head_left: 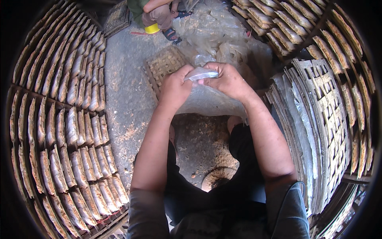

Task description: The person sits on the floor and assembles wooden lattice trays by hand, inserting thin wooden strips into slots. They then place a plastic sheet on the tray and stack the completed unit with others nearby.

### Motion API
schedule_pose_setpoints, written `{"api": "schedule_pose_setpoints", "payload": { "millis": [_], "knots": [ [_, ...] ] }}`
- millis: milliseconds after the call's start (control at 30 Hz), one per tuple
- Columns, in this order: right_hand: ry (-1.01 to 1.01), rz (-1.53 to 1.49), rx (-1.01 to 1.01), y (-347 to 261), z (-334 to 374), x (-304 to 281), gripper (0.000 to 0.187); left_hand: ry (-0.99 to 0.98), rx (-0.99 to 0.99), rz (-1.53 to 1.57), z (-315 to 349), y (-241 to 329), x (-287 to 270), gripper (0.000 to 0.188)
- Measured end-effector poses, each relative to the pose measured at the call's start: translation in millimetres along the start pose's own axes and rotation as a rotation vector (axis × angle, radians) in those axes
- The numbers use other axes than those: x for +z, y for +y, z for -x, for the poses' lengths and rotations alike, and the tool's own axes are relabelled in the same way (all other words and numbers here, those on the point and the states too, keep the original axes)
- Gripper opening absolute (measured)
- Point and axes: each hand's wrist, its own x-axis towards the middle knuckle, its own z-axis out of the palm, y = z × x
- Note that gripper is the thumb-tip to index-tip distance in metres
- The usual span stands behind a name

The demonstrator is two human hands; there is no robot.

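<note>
My left hand (175,85) and my right hand (228,81) are close together in front of me, both closed on a clear plastic sheet (211,100). Between my fingers the sheet's upper edge is gathered into a folded band. The rest of it hangs toward my knees. Just beyond my left hand lies a woven bamboo tray (166,60), partly covered by the hand and the plastic. More crumpled plastic sheeting (234,53) is heaped past my right hand.
Racks of packed slabs (85,131) rise on the left, with similar slabs (292,26) at the upper right. Beside my right arm stand stacked woven panels (324,119) with plastic between them. Another person (157,16) sits at the far side. Crumbs dot the floor (127,99).
</note>
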Motion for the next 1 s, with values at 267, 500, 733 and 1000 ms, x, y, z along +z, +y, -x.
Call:
{"api": "schedule_pose_setpoints", "payload": {
  "millis": [267, 500, 733, 1000],
  "knots": [
    [-0.183, 0.405, 0.273, 24.4, -5.9, -9.8, 0.029, 0.268, 0.081, 0.191, -0.3, 8.7, -15.2, 0.027],
    [-0.302, 0.844, 0.363, 50.4, -4.5, -16.5, 0.03, 0.727, 0.162, 0.172, 9.2, -31.3, -78.2, 0.015],
    [0.018, 0.816, 0.114, 94.4, -10.9, -10.1, 0.029, 1.086, 0.044, 0.336, 26.5, -39.4, -126.9, 0.052],
    [0.684, -0.099, 0.063, 9.6, 3.4, -22.1, 0.02, 1.354, -0.108, 0.308, 36.9, -13.2, -142.6, 0.061]
  ]
}}
